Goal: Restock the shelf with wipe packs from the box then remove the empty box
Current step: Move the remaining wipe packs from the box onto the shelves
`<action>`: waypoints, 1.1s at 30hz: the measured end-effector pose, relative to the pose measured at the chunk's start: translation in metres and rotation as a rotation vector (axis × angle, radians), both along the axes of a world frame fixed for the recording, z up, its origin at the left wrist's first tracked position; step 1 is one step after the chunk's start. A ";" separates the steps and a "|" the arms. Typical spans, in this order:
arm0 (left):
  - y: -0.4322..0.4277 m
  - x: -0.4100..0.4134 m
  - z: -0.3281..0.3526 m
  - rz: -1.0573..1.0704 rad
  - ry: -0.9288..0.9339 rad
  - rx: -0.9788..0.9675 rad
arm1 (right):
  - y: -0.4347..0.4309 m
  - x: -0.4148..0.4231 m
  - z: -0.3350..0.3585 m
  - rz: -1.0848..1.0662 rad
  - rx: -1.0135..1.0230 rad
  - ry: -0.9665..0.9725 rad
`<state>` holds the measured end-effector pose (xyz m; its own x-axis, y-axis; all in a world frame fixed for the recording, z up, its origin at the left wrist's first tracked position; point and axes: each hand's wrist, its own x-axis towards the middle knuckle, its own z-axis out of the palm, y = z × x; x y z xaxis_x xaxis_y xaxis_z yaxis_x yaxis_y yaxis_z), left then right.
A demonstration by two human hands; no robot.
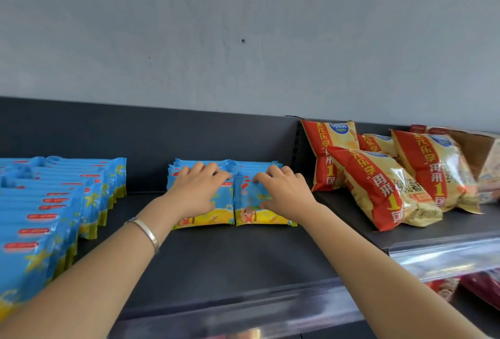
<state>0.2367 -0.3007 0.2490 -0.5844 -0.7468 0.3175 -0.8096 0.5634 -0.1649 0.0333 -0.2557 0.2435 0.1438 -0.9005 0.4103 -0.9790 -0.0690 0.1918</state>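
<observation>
Two short rows of blue-and-yellow wipe packs stand side by side at the back of the dark shelf (221,263). My left hand (197,190) lies over the left row of wipe packs (221,207), fingers curled on the tops. My right hand (284,192) grips the front pack of the right row of wipe packs (250,211), thumb on its face and fingers over its top edge. Longer rows of the same wipe packs (40,219) fill the shelf's left side. The box is out of view.
Red-and-gold snack bags (378,184) lean on the neighbouring shelf section to the right, past a dark upright divider (297,149). A clear plastic price rail (270,309) runs along the shelf's front edge. A grey wall rises behind. A brown carton (476,146) sits at far right.
</observation>
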 end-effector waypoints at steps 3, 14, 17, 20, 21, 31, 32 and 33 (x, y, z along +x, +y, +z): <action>0.004 -0.004 -0.003 0.021 -0.032 -0.066 | 0.003 0.004 -0.009 -0.026 -0.039 0.018; 0.079 -0.041 -0.004 -0.083 0.200 -0.085 | 0.085 -0.019 -0.020 0.007 -0.144 -0.090; 0.118 -0.068 -0.011 -0.180 0.252 -0.111 | 0.130 -0.039 -0.024 0.049 -0.229 -0.150; 0.159 -0.096 -0.025 -0.285 0.297 -0.133 | 0.180 -0.068 -0.040 0.074 -0.316 -0.187; 0.172 -0.106 -0.031 -0.318 0.301 -0.137 | 0.197 -0.077 -0.047 0.069 -0.326 -0.195; 0.279 -0.200 -0.128 -0.533 0.193 0.043 | 0.327 -0.158 -0.155 -0.117 -0.041 -0.270; 0.288 -0.208 -0.143 -0.532 0.152 0.097 | 0.339 -0.164 -0.171 -0.141 0.012 -0.280; 0.295 -0.214 -0.159 -0.529 0.105 0.148 | 0.350 -0.169 -0.186 -0.170 0.070 -0.290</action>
<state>0.0225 -0.0056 0.0904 -0.8623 -0.4018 0.3081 -0.4184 0.9082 0.0131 -0.1362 0.0942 0.0570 -0.1241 -0.9290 0.3485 -0.9907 0.0964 -0.0957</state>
